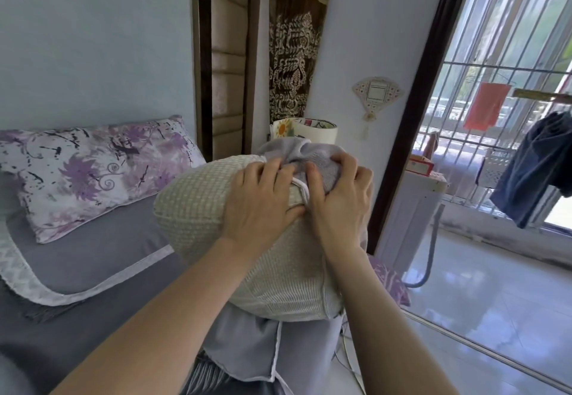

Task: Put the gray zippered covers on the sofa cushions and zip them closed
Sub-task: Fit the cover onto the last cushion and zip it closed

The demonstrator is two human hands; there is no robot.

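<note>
Fingers (348, 162) of the right hand (339, 199) are curled down over a bunched fold of the gray cover (322, 155). The thumb presses on the cover's white-piped rim (299, 185), so this hand grips the fabric. Just beside it, touching thumb to thumb, the left hand (261, 199) lies spread on the bare cushion (198, 206). Its fingertips run into the same gray folds, though whether they pinch the cloth or only press against it is hidden by the folds.

The cream, waffle-textured cushion stands tilted in front of the person. Its long axis runs from the near end, low by the lap, up and away to the far end under both hands. The cover caps only that far end, and the rest of the cushion is bare.

The next move, as I judge it, turns on direction: the rim must travel from the fingers back toward the person, down the cushion's length. The right hand is better placed to pull, while the left can brace the cushion.

Below the near end hangs more gray piped fabric (244, 345). A purple floral pillow (93, 175) lies on the gray sofa seat (102, 258) to the left.
</note>
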